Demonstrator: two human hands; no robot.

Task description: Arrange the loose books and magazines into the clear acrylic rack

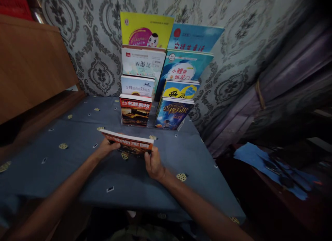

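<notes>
A book (132, 144) with a dark orange cover and large pale title characters is held above the table between my two hands, its white page edge facing up. My left hand (110, 146) grips its left end, thumb on the cover. At the right end my right hand (153, 162) is closed round the edge, thumb on the front. Just beyond stands a tiered rack of books in two columns. In its lowest tier are a red-and-black book (136, 112) on the left and a blue book (172, 113) on the right.
A blue cloth with yellow pineapple prints covers the table (77, 171). Higher tiers hold a yellow-green book (145, 29), a white book (142, 62) and blue ones. A wooden cabinet (33, 61) stands left; a purple curtain (249, 85) hangs right, above a blue cloth (259, 161).
</notes>
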